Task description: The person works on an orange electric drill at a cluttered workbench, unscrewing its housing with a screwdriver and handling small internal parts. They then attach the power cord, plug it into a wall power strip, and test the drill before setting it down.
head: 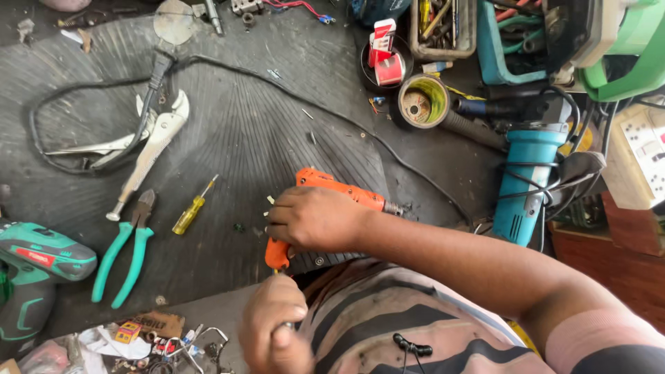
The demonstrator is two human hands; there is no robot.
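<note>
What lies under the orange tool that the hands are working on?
The orange tool rests on a dark ribbed mat. The right hand covers its middle, and the left hand is at its lower end, so what lies directly beneath stays hidden.

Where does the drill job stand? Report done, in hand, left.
Done: green pliers and yellow screwdriver lie out on the mat. In hand: right hand pins the orange drill; left hand works a thin tool at its grip's base. Left: the drill's casing looks closed, so seemingly most of it.

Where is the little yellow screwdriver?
In the head view, the yellow screwdriver lies left of centre on the black mat, between the teal-handled pliers and the orange drill.
</note>
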